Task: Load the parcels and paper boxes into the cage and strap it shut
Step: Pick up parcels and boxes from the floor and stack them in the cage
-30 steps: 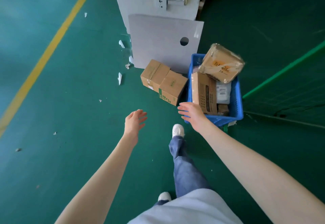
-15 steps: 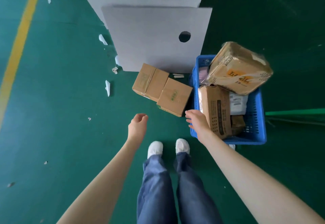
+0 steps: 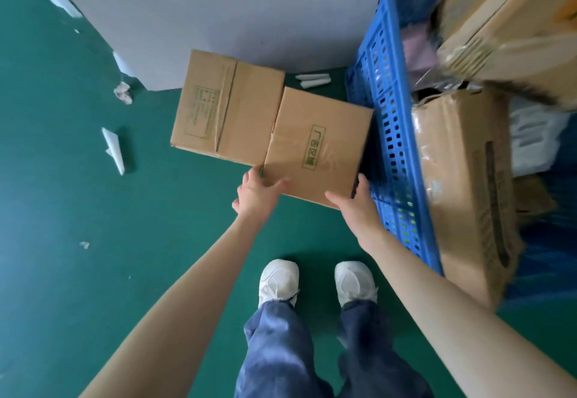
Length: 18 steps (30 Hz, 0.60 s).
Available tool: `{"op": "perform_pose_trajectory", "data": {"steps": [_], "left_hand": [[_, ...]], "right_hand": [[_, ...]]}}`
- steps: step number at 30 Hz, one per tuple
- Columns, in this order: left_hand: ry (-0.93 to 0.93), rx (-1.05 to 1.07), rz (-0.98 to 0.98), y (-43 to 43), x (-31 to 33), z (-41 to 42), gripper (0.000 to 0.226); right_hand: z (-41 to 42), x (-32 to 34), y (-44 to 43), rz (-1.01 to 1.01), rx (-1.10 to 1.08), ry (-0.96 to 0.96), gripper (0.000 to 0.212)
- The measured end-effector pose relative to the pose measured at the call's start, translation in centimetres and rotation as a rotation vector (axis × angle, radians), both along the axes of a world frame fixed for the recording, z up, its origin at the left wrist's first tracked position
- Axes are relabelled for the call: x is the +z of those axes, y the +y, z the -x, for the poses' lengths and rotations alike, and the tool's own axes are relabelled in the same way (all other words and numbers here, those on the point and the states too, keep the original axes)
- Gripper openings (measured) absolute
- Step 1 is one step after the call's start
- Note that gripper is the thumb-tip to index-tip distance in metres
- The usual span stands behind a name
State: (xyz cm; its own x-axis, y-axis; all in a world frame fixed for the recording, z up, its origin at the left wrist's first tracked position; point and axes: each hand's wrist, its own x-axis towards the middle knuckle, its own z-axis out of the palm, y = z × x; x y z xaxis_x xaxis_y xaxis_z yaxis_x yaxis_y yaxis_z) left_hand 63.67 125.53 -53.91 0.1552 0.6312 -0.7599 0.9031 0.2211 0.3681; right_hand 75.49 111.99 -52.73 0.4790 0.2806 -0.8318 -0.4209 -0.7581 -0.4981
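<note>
Two brown cardboard boxes lie side by side on the green floor. The nearer box (image 3: 315, 144) has green print on its taped top. My left hand (image 3: 256, 194) grips its near left corner, thumb on top. My right hand (image 3: 356, 204) grips its near right corner, beside the crate wall. The farther box (image 3: 224, 107) touches it on the left. A blue plastic crate (image 3: 393, 116) at the right holds an upright brown box (image 3: 468, 179), a large wrapped parcel (image 3: 505, 22) on top and a white parcel (image 3: 537, 138). The cage is out of view.
A grey board (image 3: 218, 7) leans behind the boxes. White foam scraps (image 3: 114, 151) lie on the floor to the left, and two small white sticks (image 3: 313, 80) behind the near box. My white shoes (image 3: 279, 282) stand just in front of it.
I have bent down close to the boxes. Both hands moved forward from empty air to the near box and took hold of its near corners.
</note>
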Motion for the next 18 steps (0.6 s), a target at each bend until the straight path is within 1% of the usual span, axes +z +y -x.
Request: {"op": "perform_pose_trajectory", "data": {"steps": [3,7,8,10,12,14,15,18], "left_hand": [[-0.140,0.194,0.071,-0.5,-2.1,0.2,0.055],[-0.223,0.266,0.036,-1.7,-1.1,0.6,0.043],[-0.237,0.277,0.039,-1.2,2.3,0.6,0.042],[-0.235,0.296,0.053,-1.9,3.2,0.8,0.044],[-0.229,0.304,0.046,-2.2,6.0,0.8,0.050],[-0.235,0.316,0.030,-2.7,10.6,1.3,0.057],[-0.250,0.317,0.024,-2.8,14.0,1.6,0.058],[-0.262,0.306,0.006,-3.3,21.2,2.5,0.057]], "right_hand": [[0.2,-2.6,0.2,0.004,-0.062,0.007,0.087],[1.0,-1.8,0.2,-0.031,-0.162,0.031,0.087],[0.8,1.7,0.5,-0.044,-0.186,0.031,0.086],[1.2,2.3,0.1,-0.047,-0.191,0.031,0.083],[1.2,4.8,0.0,-0.065,-0.220,0.065,0.082],[1.8,9.4,-0.1,-0.079,-0.244,0.059,0.081],[2.2,12.5,-0.1,-0.087,-0.263,0.054,0.080],[2.9,19.3,-0.5,-0.114,-0.304,0.054,0.075]]}}
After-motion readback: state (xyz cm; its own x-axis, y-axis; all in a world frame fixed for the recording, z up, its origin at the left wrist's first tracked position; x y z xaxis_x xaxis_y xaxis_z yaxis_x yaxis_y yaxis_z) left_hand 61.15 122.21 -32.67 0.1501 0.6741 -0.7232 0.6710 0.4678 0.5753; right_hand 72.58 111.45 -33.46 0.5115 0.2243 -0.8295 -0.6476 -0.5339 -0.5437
